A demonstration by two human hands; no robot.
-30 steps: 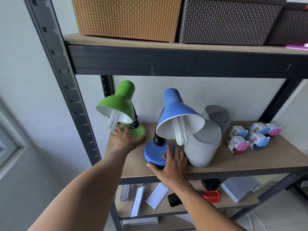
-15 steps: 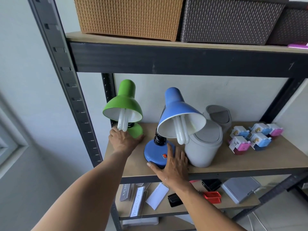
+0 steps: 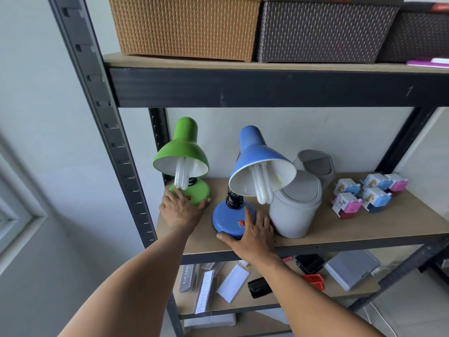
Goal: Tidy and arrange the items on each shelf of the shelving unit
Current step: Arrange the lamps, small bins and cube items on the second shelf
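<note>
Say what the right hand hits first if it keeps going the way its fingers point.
The right hand already rests on the blue lamp base, fingers aimed up and back. Continuing, it probably meets the lamp's black neck first; the grey bin sits just right of that line. Depth is unclear.

Two desk lamps stand on the middle shelf (image 3: 364, 229): one green lamp (image 3: 184, 152) and one blue lamp (image 3: 257, 161), each with one white bulb. Two grey swing-lid bins sit there, a front bin (image 3: 295, 210) and a rear bin (image 3: 315, 164). Five small packaged items (image 3: 369, 194) cluster near the right edge. Three woven baskets line the upper shelf: one tan basket (image 3: 187, 25) and two dark baskets (image 3: 323, 30).
</note>
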